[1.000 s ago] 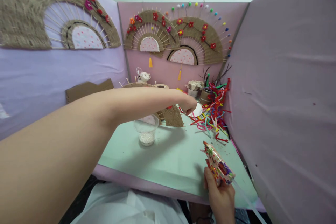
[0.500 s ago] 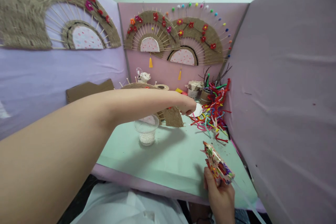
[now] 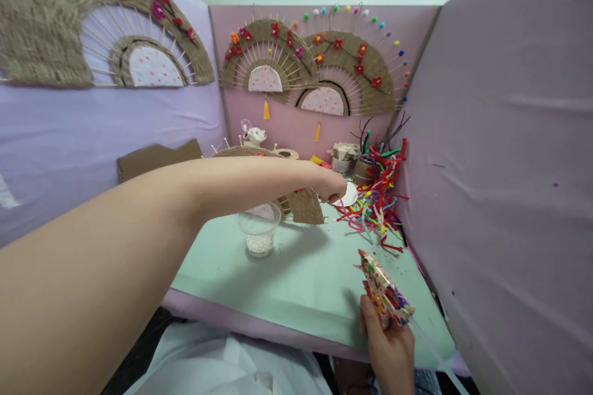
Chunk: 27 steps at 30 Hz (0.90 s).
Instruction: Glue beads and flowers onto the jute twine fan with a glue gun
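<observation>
My left hand (image 3: 332,186) reaches across to the back right, its fingers curled downward beside a white disc (image 3: 348,194). A pink pipe cleaner tip shows just below the fingertips; what the fingers hold is hidden. In my right hand (image 3: 386,336), near the front edge, is a flower-patterned hot glue gun (image 3: 385,289), its nozzle pointing up and left and a clear glue stick trailing from its back. Under my left forearm lies a twine-woven fan (image 3: 306,207), partly covered. A clear plastic cup (image 3: 260,237) of small white beads stands in front of it.
Tangled pipe cleaners (image 3: 382,197) heap against the right panel, beside a brown pot (image 3: 364,170) with twigs. Finished fans (image 3: 375,77) hang on the back and left panels. A cardboard piece (image 3: 160,159) and a tape roll (image 3: 286,153) sit behind my forearm.
</observation>
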Each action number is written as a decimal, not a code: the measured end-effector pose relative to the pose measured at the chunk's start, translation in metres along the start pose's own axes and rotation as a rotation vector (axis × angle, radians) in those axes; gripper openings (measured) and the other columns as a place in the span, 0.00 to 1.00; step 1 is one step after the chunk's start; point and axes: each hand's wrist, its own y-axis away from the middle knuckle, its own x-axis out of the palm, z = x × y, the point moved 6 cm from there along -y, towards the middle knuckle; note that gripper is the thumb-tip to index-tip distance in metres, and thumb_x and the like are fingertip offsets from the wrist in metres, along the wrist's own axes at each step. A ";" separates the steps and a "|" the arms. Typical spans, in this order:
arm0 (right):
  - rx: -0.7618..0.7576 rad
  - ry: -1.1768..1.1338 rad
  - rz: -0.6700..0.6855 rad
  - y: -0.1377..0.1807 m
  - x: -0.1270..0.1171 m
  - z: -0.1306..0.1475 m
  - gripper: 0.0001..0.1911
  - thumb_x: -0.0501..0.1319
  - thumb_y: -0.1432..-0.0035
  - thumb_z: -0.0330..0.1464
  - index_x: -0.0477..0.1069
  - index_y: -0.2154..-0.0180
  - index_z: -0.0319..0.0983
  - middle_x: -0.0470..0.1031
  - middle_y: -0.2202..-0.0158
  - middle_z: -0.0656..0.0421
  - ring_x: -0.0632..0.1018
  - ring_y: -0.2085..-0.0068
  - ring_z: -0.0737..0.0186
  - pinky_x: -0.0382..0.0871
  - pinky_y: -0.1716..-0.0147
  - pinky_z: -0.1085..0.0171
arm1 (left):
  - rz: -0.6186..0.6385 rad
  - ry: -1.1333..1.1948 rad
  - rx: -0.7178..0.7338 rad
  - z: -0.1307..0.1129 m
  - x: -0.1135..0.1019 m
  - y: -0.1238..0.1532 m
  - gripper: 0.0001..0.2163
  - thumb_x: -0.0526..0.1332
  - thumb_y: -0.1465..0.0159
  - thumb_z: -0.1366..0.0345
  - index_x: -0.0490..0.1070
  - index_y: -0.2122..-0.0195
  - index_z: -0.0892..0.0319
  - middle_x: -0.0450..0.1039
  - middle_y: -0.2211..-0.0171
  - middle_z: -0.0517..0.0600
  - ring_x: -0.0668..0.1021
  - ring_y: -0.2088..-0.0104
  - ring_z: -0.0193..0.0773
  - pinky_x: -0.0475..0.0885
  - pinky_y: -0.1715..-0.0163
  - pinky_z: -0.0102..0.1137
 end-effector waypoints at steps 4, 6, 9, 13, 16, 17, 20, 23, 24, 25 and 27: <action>0.018 -0.023 0.013 0.001 0.001 0.001 0.19 0.60 0.49 0.49 0.68 0.78 0.41 0.62 0.86 0.64 0.66 0.80 0.63 0.60 0.77 0.63 | 0.120 -0.099 0.092 -0.011 0.000 0.001 0.07 0.63 0.50 0.73 0.70 0.80 0.55 0.72 0.82 0.43 0.70 0.72 0.35 0.64 0.68 0.29; 0.016 -0.015 0.007 0.001 0.000 0.003 0.19 0.60 0.49 0.48 0.68 0.78 0.40 0.63 0.87 0.64 0.66 0.80 0.63 0.60 0.78 0.64 | 0.139 -0.126 0.121 -0.015 -0.001 0.002 0.07 0.63 0.50 0.73 0.70 0.82 0.55 0.70 0.84 0.43 0.69 0.74 0.34 0.63 0.70 0.28; 0.024 0.003 0.014 0.002 0.000 0.004 0.19 0.59 0.49 0.48 0.68 0.79 0.41 0.63 0.86 0.64 0.66 0.79 0.62 0.60 0.77 0.64 | 0.050 -0.089 0.106 -0.018 -0.007 0.004 0.08 0.64 0.51 0.72 0.69 0.83 0.56 0.68 0.86 0.42 0.68 0.76 0.33 0.63 0.71 0.28; 0.034 0.017 0.025 0.002 -0.001 0.007 0.19 0.59 0.49 0.48 0.64 0.82 0.42 0.64 0.86 0.63 0.67 0.79 0.62 0.61 0.76 0.63 | -0.020 -0.046 0.055 -0.019 -0.009 0.009 0.08 0.64 0.50 0.73 0.69 0.83 0.56 0.68 0.85 0.43 0.67 0.76 0.33 0.63 0.70 0.28; 0.031 0.017 0.023 0.003 -0.001 0.009 0.19 0.59 0.49 0.48 0.64 0.82 0.42 0.64 0.86 0.63 0.67 0.79 0.62 0.61 0.76 0.63 | -0.041 -0.038 0.047 -0.017 -0.012 0.025 0.05 0.63 0.47 0.71 0.73 0.77 0.54 0.71 0.82 0.43 0.68 0.74 0.34 0.63 0.68 0.29; 0.034 0.012 0.022 0.003 -0.001 0.009 0.19 0.59 0.49 0.48 0.65 0.81 0.42 0.63 0.86 0.63 0.66 0.79 0.62 0.61 0.77 0.63 | -0.060 -0.030 0.046 -0.015 -0.015 0.034 0.04 0.62 0.46 0.70 0.74 0.74 0.53 0.72 0.80 0.43 0.69 0.73 0.34 0.63 0.67 0.29; 0.042 -0.024 0.030 0.004 0.000 0.009 0.19 0.59 0.49 0.48 0.64 0.81 0.42 0.63 0.86 0.63 0.66 0.80 0.63 0.60 0.78 0.64 | -0.118 -0.001 0.041 -0.009 -0.026 0.071 0.08 0.60 0.43 0.66 0.75 0.62 0.49 0.75 0.76 0.42 0.70 0.72 0.34 0.63 0.67 0.29; 0.022 -0.030 0.019 0.003 0.000 0.008 0.19 0.60 0.49 0.48 0.66 0.80 0.41 0.63 0.85 0.63 0.66 0.80 0.63 0.60 0.78 0.64 | -0.137 -0.002 0.045 -0.006 -0.037 0.107 0.15 0.59 0.42 0.64 0.71 0.53 0.45 0.77 0.71 0.42 0.70 0.73 0.34 0.62 0.69 0.29; 0.009 -0.024 0.008 0.003 0.000 0.008 0.18 0.60 0.50 0.48 0.68 0.78 0.41 0.64 0.85 0.63 0.67 0.79 0.62 0.61 0.77 0.64 | -0.142 -0.006 0.052 -0.006 -0.040 0.117 0.17 0.59 0.42 0.65 0.70 0.51 0.45 0.77 0.69 0.42 0.70 0.73 0.33 0.62 0.69 0.29; -0.002 -0.018 -0.002 0.002 -0.001 0.008 0.18 0.60 0.50 0.48 0.71 0.75 0.40 0.65 0.84 0.64 0.67 0.79 0.62 0.61 0.76 0.64 | -0.146 -0.011 0.057 -0.007 -0.043 0.126 0.19 0.59 0.42 0.65 0.69 0.49 0.44 0.77 0.67 0.42 0.71 0.73 0.33 0.62 0.69 0.29; -0.023 -0.013 -0.021 0.001 -0.001 0.007 0.18 0.61 0.50 0.48 0.73 0.70 0.38 0.65 0.84 0.64 0.68 0.78 0.61 0.62 0.76 0.64 | -0.150 -0.023 0.062 -0.009 -0.048 0.141 0.21 0.60 0.43 0.67 0.67 0.47 0.43 0.78 0.65 0.42 0.71 0.72 0.33 0.62 0.69 0.28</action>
